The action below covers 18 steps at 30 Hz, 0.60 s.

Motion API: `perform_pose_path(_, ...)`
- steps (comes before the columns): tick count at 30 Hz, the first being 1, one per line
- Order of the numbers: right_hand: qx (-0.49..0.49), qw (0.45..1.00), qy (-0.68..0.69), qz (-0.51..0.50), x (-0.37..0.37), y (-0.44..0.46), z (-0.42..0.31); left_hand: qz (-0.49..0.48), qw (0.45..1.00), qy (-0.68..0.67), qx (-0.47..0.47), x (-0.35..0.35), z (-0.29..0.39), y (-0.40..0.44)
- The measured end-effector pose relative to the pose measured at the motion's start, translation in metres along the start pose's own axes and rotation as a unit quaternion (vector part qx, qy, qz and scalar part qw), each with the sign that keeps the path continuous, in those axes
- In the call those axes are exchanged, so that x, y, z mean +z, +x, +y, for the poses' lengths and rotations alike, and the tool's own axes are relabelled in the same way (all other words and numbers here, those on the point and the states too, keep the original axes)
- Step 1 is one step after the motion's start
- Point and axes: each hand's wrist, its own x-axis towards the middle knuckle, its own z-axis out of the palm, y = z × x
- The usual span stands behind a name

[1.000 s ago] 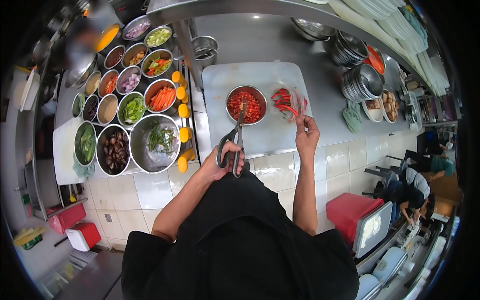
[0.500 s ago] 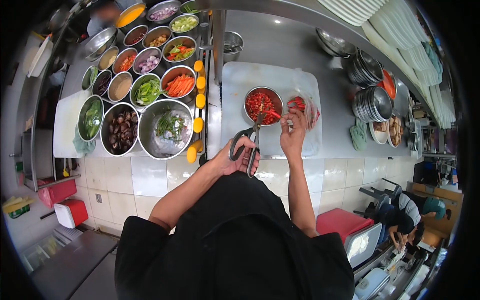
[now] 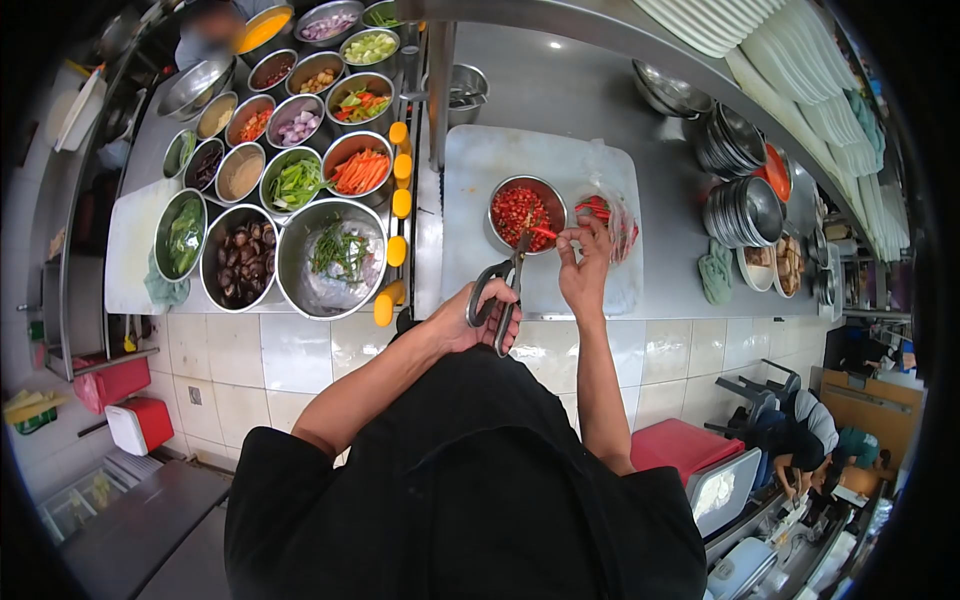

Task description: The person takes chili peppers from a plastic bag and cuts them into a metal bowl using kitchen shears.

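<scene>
"Steel counter (image 3: 560, 80), white board (image 3: 472, 180) on it: where was our bowl (image 3: 556, 201) of cut chillies (image 3: 515, 210)?"

"Mid-board, with the bagged chillies (image 3: 622, 222) by the right edge."

"And our grip?"

"Our left hand (image 3: 492, 312) was curled round the handles of the scissors (image 3: 516, 268), though we couldn't tell the blades' gap; our right hand (image 3: 585, 268) pinched one red chilli (image 3: 543, 232) over the bowl's rim."

"Then, we reckoned, safe snipping meant a hold well clear of the blades."

Stacked white plates (image 3: 795, 60) noted at 2 o'clock. At 3, a green cloth (image 3: 715, 270) lies near stacked metal bowls (image 3: 735, 215). Red container (image 3: 685, 445) at 4; red-and-white box (image 3: 140, 426) at 8; dark mushrooms (image 3: 243, 258) in a bowl (image 3: 238, 304) at 9.
</scene>
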Motion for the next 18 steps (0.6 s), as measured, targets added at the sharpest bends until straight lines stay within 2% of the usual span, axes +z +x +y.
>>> perform_pose_path(1,-0.006,1.000,-0.001,0.001,0.001,0.000,0.003,0.007,1.000,0.005,0.010,0.000,-0.001,0.002)
perform_pose_path(2,-0.013,1.000,-0.001,0.002,0.002,0.000,0.006,0.064,0.994,0.053,0.073,0.001,-0.003,0.004)
perform_pose_path(5,-0.012,1.000,0.000,0.001,0.000,0.003,0.012,0.065,0.996,0.051,0.044,0.001,-0.001,-0.001)
perform_pose_path(6,-0.013,1.000,0.000,0.001,-0.001,0.003,0.010,0.028,0.999,0.018,0.014,0.001,-0.001,-0.003)
perform_pose_path(9,-0.016,1.000,0.002,-0.005,-0.001,0.003,0.001,0.010,1.000,-0.001,-0.018,0.008,0.002,-0.008)
perform_pose_path(13,-0.021,1.000,-0.004,-0.014,0.002,0.003,0.001,0.021,1.000,-0.003,0.017,0.004,-0.002,0.003)
perform_pose_path(14,-0.022,1.000,-0.010,-0.014,0.003,0.003,0.002,0.061,0.995,0.036,0.065,0.002,-0.004,0.006)
perform_pose_path(18,-0.021,1.000,-0.009,-0.015,0.003,0.005,0.009,0.038,0.999,0.021,0.022,0.003,-0.002,-0.005)
